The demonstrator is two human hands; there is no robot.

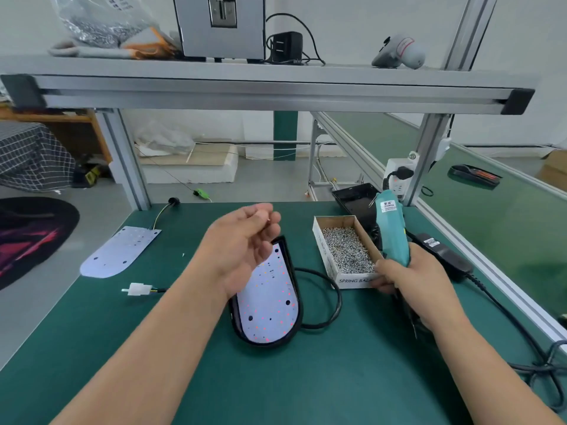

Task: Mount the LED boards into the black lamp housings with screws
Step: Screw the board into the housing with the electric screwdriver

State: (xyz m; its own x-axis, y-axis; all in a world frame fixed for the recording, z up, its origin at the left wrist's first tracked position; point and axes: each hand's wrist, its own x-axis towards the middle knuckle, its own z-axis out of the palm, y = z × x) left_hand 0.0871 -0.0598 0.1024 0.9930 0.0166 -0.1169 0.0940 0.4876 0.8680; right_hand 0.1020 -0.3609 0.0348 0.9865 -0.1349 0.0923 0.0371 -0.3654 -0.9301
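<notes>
A black lamp housing [297, 314] lies on the green mat with a white LED board [270, 299] seated inside it. My left hand [242, 240] hovers over the housing's far end, fingers curled, thumb and fingertips pinching what looks like a small screw. My right hand [411, 280] grips a teal electric screwdriver [391, 228] upright, just right of a cardboard box of screws [348, 250]. A second loose LED board [119, 253] lies flat at the left with a wire running off its far end.
A white connector [138, 289] lies left of the housing, whose black cable [331, 302] loops to the right. A black power adapter [441, 256] and its cord trail along the right edge. An empty black housing [356, 197] sits behind the box. An aluminium frame shelf [276, 87] spans overhead.
</notes>
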